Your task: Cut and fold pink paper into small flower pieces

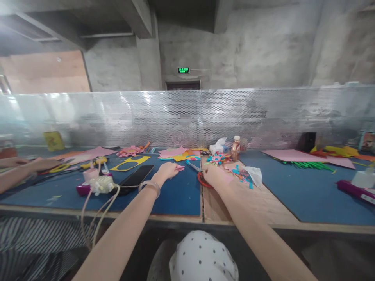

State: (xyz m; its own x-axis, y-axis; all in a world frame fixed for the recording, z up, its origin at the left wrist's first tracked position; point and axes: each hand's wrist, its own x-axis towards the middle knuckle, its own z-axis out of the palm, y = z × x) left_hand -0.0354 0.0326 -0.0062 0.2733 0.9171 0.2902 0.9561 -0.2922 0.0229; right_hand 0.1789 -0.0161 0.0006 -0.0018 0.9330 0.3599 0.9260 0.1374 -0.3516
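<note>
- The bare left hand (166, 172) pinches a small folded piece of pink paper (180, 168) at its fingertips, the paper jutting toward 3 o'clock
- The bare right hand (214, 175) curls over the red loop handles of a pair of grey-bladed metal scissors (194, 167); whether its fingers pass through the loops I cannot tell
- The scissors lie between the two hands, long axis running from the right hand toward 10 o'clock, so the tips point past the far side of the pink paper; paper and blades look apart, and blur hides whether the blades are parted
- The left hand is nearer the paper, the right nearer the scissors
- Toward 6 o'clock, a bare stretch of flat blue mat (175, 201) runs to the table's front edge; its right edge passes by the scissors' handles, giving way to pale brown wooden tabletop (216, 205)
- Room is tighter elsewhere: a black rectangular phone (140, 175) at the left hand's 9 o'clock, a pink-and-blue paper flower (217, 158) at the right hand's 12, multicoloured paper scraps (244, 177) at its 3
</note>
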